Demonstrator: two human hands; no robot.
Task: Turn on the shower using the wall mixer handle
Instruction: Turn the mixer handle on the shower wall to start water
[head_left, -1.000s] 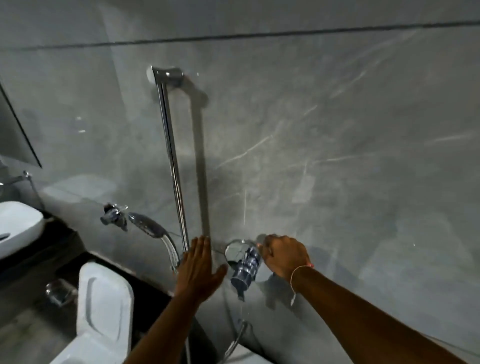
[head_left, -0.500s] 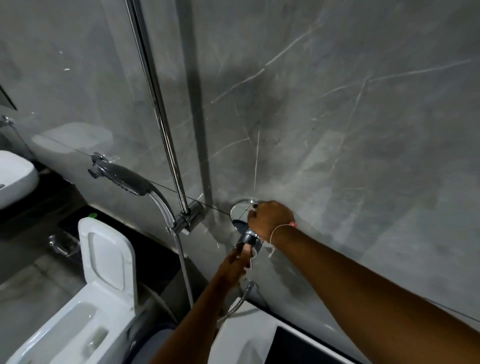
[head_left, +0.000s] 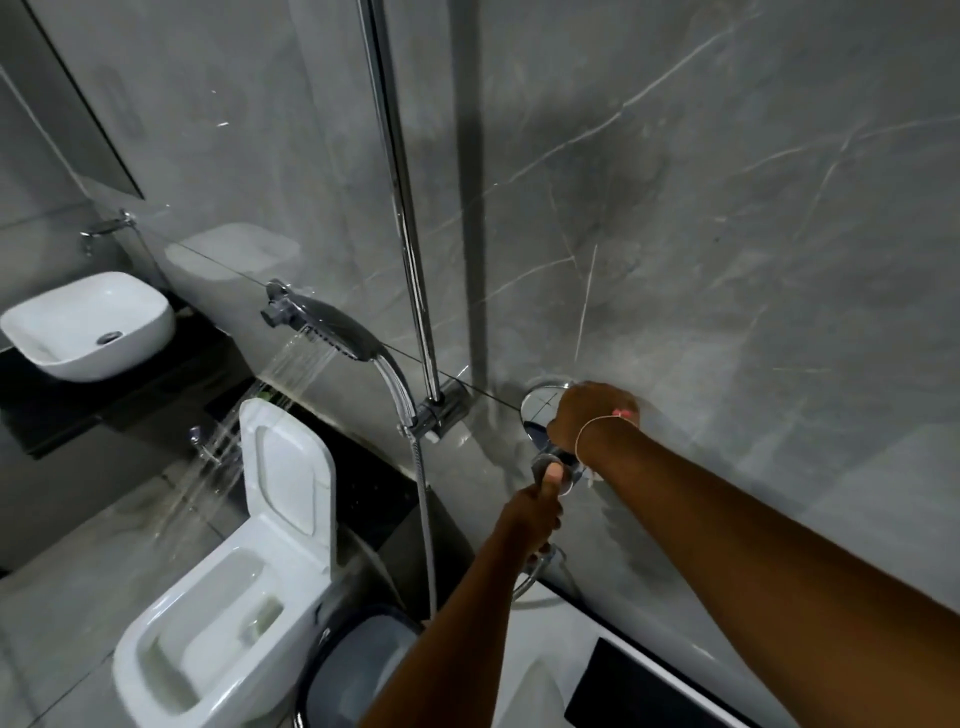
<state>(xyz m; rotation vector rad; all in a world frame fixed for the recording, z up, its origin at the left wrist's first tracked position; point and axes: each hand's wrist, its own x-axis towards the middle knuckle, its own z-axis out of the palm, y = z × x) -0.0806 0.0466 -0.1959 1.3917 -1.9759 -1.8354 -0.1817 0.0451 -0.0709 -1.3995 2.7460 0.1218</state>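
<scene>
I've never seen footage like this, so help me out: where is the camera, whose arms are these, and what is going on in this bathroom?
There is no machine here. A person wears a wide-angle camera on the head, so you look forward and down along their own two bare arms. That lens bends the straight lines.

The right hand grips the round chrome wall mixer on the grey wall. The left hand reaches up from below, its thumb pressed on the mixer handle.

The shower is running: water sprays from the shower head, which sits in a bracket on the upright chrome rail. The spray falls toward the open toilet and the floor beside it. A white basin sits further left, and a bin stands by the toilet.
</scene>
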